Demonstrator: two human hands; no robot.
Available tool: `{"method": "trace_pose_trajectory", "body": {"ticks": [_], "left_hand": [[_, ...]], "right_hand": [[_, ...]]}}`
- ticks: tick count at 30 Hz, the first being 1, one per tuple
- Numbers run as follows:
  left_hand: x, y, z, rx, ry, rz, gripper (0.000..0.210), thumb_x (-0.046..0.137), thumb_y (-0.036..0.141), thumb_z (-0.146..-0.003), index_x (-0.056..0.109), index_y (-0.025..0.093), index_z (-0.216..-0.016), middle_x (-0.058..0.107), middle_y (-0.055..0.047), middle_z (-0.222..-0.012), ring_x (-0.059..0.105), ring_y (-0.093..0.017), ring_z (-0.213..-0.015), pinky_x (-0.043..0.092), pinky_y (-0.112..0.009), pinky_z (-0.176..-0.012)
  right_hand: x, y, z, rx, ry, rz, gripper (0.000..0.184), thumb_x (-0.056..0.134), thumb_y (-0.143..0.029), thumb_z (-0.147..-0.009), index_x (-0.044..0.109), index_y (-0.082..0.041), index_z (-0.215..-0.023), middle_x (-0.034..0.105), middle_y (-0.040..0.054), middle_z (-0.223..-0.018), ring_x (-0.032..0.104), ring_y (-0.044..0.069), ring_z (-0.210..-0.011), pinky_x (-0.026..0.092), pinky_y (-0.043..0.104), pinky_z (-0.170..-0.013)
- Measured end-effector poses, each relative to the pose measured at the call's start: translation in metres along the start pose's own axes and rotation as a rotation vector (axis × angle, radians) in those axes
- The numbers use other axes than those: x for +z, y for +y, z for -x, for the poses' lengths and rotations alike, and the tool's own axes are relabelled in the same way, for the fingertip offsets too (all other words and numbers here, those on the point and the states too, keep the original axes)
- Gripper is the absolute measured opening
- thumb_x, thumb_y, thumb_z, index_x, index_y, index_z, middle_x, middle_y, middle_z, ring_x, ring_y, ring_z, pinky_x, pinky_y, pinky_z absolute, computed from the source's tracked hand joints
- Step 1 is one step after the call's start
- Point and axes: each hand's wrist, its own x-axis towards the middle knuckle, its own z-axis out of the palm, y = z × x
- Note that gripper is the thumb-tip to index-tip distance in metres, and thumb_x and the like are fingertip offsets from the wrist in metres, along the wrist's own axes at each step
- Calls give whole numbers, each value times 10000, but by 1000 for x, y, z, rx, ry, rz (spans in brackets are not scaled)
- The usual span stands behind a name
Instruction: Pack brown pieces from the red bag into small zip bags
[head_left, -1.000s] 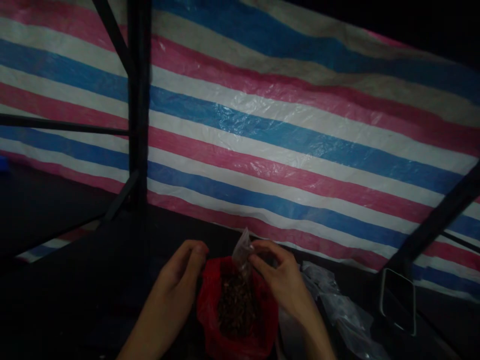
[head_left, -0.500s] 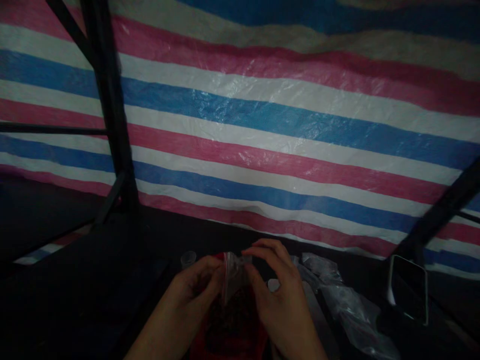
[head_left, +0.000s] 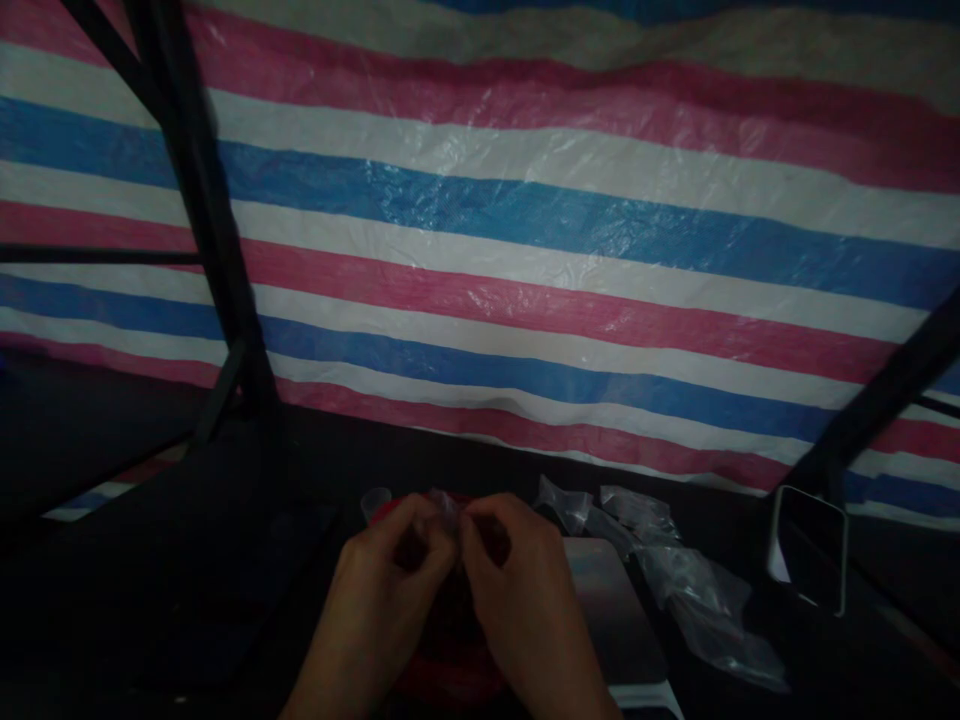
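My left hand point(head_left: 379, 585) and my right hand point(head_left: 521, 575) meet at the bottom middle, thumbs and fingers pinched together. Between them they grip a small clear zip bag point(head_left: 445, 503); only its upper part shows past my fingertips. Under both hands sits a red container point(head_left: 450, 682) with dark contents, mostly covered by my hands and dim light. Just beyond my left hand stands a small clear cup point(head_left: 375, 501). Close to my right wrist lies a flat device with a grey metal plate point(head_left: 619, 605), which looks like a scale.
Several clear plastic bags point(head_left: 694, 580) are strewn on the dark table point(head_left: 322, 440) to the right. A phone point(head_left: 810, 550) leans upright at the far right. Dark frame posts point(head_left: 214, 220) rise on both sides before a striped plastic sheet point(head_left: 525, 290).
My hands have come together and turned inward, closing on the bag, which was stretched between them. The grey plate has come into fuller view beside my right hand. The camera view has shifted slightly.
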Motion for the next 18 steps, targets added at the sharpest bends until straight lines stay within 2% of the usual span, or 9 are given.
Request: {"method": "trace_pose_trajectory", "body": {"ticks": [2,5,8,10,11,13,15,18], "left_hand": [[-4,4,0,33,88,-97,270,709,443,-790,599,251,-634,609,49,-572,578,-142,-557,439,-211,-522],[-8,6,-2,14,63,-1,383,731,587,-779,628,247,-638,640,32,-587,608,-148,-560,469,-213,-522],[-6,1,-6,-238,-56,274,653,647,882,-720,678,231,-685,691,-6,-602,592,-155,-464,461,-249,-435],[-2,-4,-9,-416,-141,511,770,607,971,-658,714,213,-747,748,-44,-647,643,-186,-465,501,-283,-432],[0,-6,-11,-464,-162,614,770,649,956,-639,728,203,-780,779,-61,-692,698,-208,-525,551,-300,-485],[3,-7,-14,-469,-118,726,675,830,823,-586,731,188,-792,812,-73,-761,777,-236,-694,620,-309,-650],[4,-7,-16,-441,-33,738,617,955,664,-524,737,179,-837,837,-75,-845,802,-247,-820,633,-308,-767],[5,-5,-17,-363,37,668,694,966,650,-505,755,167,-956,852,-84,-933,807,-258,-897,630,-304,-809]], "right_hand": [[2,-1,-1,-58,86,134,146,668,-103,-906,704,-218,-823,729,8,-809,700,187,-736,488,278,-666],[2,0,-1,-166,115,192,143,655,-117,-953,687,-223,-862,707,8,-860,695,183,-754,479,283,-673],[-1,1,0,-275,71,125,138,602,-144,-1021,689,-233,-960,705,9,-960,713,169,-848,500,264,-737],[-5,1,1,-329,-30,79,140,606,-129,-1024,687,-238,-992,704,0,-1005,716,155,-905,505,246,-781],[-7,0,1,-340,-87,69,143,615,-120,-1020,688,-241,-999,705,-5,-1020,715,149,-922,503,241,-793],[-10,0,1,-334,-178,85,154,634,-99,-1002,692,-238,-972,705,-13,-1013,708,142,-920,497,237,-793],[-14,3,0,-307,-219,131,167,659,-73,-968,692,-229,-916,705,-15,-980,699,145,-899,489,241,-778],[-20,13,-3,-264,-222,191,203,684,-29,-907,692,-223,-847,708,-16,-940,693,160,-886,485,259,-777]]}}
